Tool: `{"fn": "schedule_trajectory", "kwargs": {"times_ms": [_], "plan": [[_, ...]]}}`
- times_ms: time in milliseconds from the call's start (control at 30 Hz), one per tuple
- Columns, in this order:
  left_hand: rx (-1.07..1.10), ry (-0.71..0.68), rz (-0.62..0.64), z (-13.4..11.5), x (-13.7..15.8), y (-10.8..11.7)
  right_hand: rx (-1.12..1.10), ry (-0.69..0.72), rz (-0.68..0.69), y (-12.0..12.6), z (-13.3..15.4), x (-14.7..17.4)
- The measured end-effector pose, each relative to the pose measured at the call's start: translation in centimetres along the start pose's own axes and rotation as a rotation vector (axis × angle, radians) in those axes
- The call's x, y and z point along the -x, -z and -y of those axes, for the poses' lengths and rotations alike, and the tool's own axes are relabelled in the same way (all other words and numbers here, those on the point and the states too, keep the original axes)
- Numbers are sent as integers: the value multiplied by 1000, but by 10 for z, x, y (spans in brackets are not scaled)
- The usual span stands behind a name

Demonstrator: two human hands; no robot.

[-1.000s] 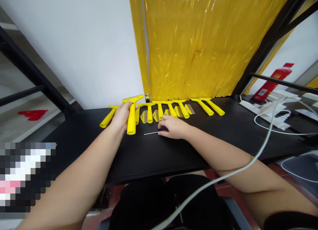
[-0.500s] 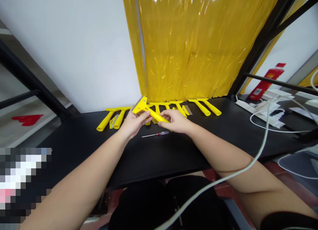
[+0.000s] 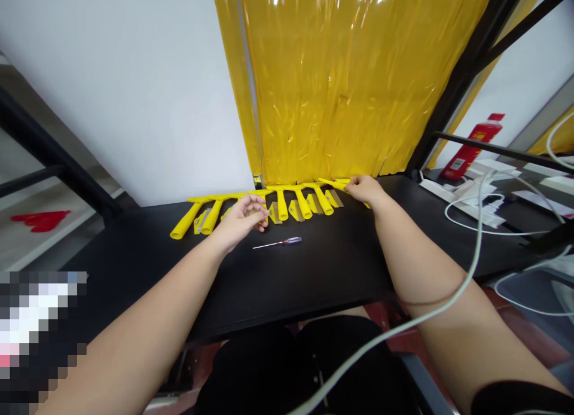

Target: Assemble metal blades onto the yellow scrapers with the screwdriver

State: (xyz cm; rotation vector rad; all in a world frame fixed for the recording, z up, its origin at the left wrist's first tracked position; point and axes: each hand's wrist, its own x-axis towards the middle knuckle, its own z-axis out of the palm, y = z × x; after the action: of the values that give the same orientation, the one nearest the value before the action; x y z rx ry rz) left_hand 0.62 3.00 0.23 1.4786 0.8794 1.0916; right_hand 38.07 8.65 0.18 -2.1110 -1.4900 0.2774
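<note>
"Where is the thing being handled?"

"At the right end of the row, near the back edge of the black flat-topped table. It's a T-shaped yellow plastic scraper, and the right hand is closed on it, covering much of it. The part that shows points left, slightly tilted. I can't tell whether it rests on the table."

"Why grip it from that side?"

"Judging by the angle, it keeps the wrist out of the way of the row of matching yellow plastic scrapers. Those lie heads to the back, hollow handle ends facing the person, which probably makes each one easy to pick up."

"And the left hand?"

"Fingers loosely bent, nothing visible in its grasp. It's over the front of the row, well apart from the other hand; whether it touches a handle, I can't say."

"What lies between the handles?"

"Small yellow plastic pieces with flat grey blades. Tucked in there, they seem to save room."

"And the slim screwdriver with a metal shaft and a clear purplish handle?"

"On the table in front of the row, handle to the right, presumably where the right hand can reach it readily."

"Farther out?"

"A hanging yellow plastic curtain behind, and a red plastic bottle off to the right, beside a white power strip."
</note>
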Motion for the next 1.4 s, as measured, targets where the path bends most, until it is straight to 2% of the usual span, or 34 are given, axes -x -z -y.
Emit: {"fn": "schedule_trajectory", "kwargs": {"times_ms": [233, 467, 667, 900, 1400], "plan": [[-74, 0, 9, -2, 1, -1, 143, -46, 40, -14, 5, 5], [-91, 13, 42, -2, 2, -1, 253, -64, 38, -17, 11, 8], [-108, 10, 55, -2, 2, -2, 246, -12, 86, -21, 3, 3], [-133, 11, 63, -1, 2, -1, 246, 44, 72, -24, -3, -1], [-132, 18, 85, 1, 1, -1, 279, 22, 69, -27, -1, 0]]}}
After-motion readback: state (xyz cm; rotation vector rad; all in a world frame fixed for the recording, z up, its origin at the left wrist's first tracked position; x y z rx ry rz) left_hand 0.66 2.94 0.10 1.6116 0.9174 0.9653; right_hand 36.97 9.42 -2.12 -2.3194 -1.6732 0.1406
